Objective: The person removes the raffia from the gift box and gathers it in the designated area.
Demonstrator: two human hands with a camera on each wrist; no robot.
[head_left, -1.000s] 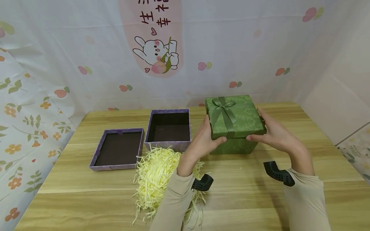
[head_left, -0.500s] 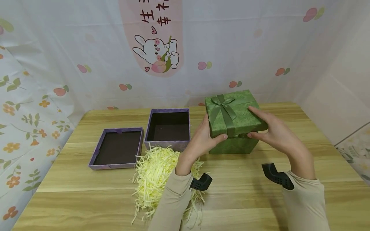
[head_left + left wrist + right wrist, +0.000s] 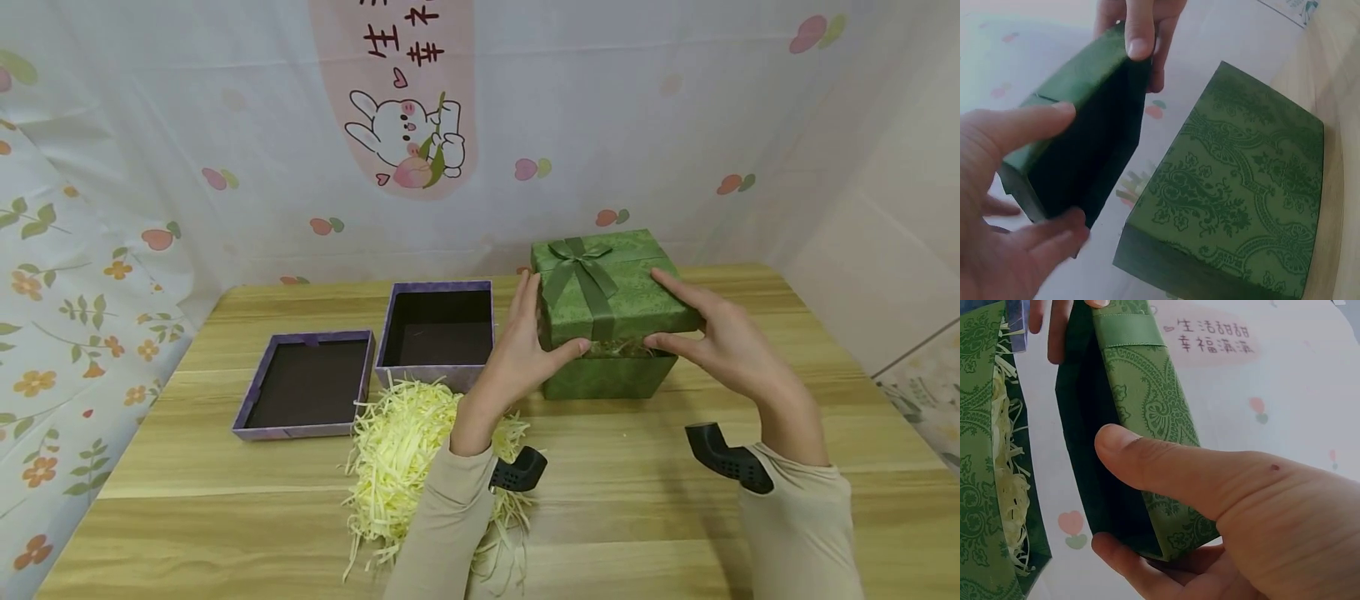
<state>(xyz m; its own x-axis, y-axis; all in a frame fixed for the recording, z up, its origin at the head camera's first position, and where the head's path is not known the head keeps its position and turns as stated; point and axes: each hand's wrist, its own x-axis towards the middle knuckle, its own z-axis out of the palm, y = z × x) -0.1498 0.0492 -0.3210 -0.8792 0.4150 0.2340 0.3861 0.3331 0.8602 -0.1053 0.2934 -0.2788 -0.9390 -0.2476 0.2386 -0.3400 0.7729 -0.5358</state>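
Observation:
Both hands hold a green gift-box lid (image 3: 637,292) with a ribbon bow on top. My left hand (image 3: 513,358) grips its left side, thumb at the front lower edge. On the opposite side, my right hand (image 3: 727,342) grips it, thumb at the front edge and fingers along the right side. The lid is raised over the green box base (image 3: 609,379), with a gap between them in both wrist views. Its dark inner face shows in the left wrist view. Yellow shredded paper (image 3: 1011,487) fills the base in the right wrist view.
Left of the green box stands a purple box (image 3: 435,377) with a dark interior. Its purple lid (image 3: 300,434) lies inner side up farther left. A pile of pale yellow shredded paper (image 3: 405,458) sits in front, partly under the left forearm. A printed curtain (image 3: 600,108) hangs behind.
The green lid has risen off its base, widening the gap at the front. My right hand has shifted its fingers higher on the lid's right side. The other things have stayed put.

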